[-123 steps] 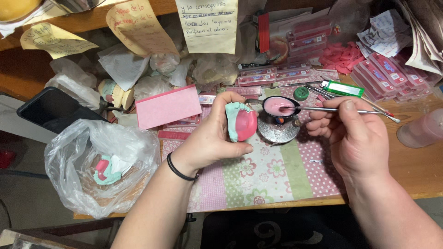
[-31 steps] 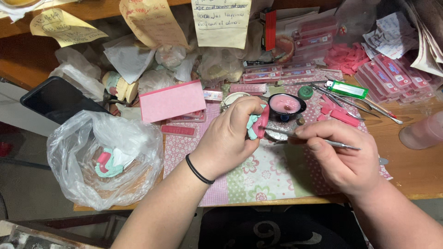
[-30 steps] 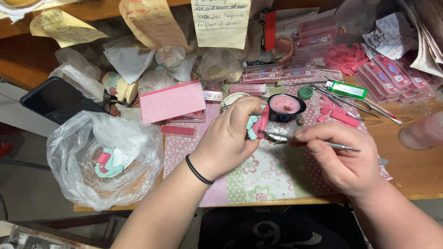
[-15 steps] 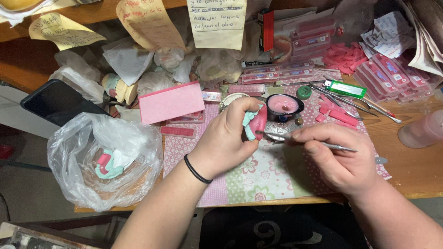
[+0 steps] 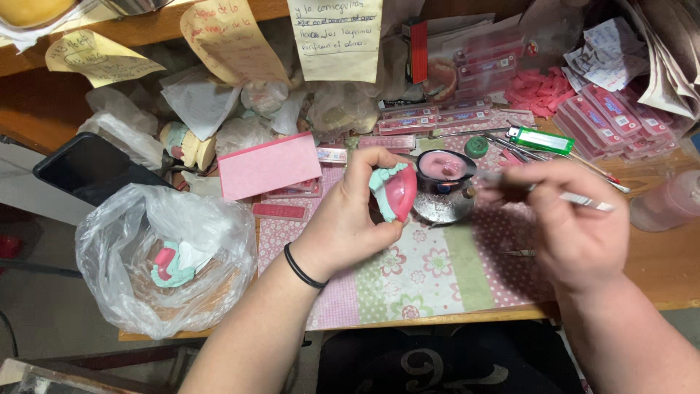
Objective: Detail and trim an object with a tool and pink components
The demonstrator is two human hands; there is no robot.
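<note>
My left hand point(image 5: 348, 219) grips a teal mould with a pink wax plate point(image 5: 395, 192), held above the flowered mat point(image 5: 430, 277). A black band sits on that wrist. My right hand point(image 5: 567, 219) pinches a thin metal spatula point(image 5: 583, 200); it is blurred with motion, and its tip points towards a small black cup of pink material point(image 5: 445, 168). The cup stands on a round metal dish point(image 5: 440, 206), just right of the mould.
A clear plastic bag point(image 5: 164, 259) holding another teal and pink mould lies at the left. A pink block point(image 5: 268, 165), a black phone point(image 5: 91, 168), a green lighter point(image 5: 541, 139), pink strip boxes point(image 5: 609, 117) and a pink bottle point(image 5: 669, 202) crowd the bench. Paper notes point(image 5: 337, 36) hang above.
My right hand has drawn the spatula away from the mould, up and to the right towards the cup. My left hand has turned the mould slightly, showing more of the pink plate.
</note>
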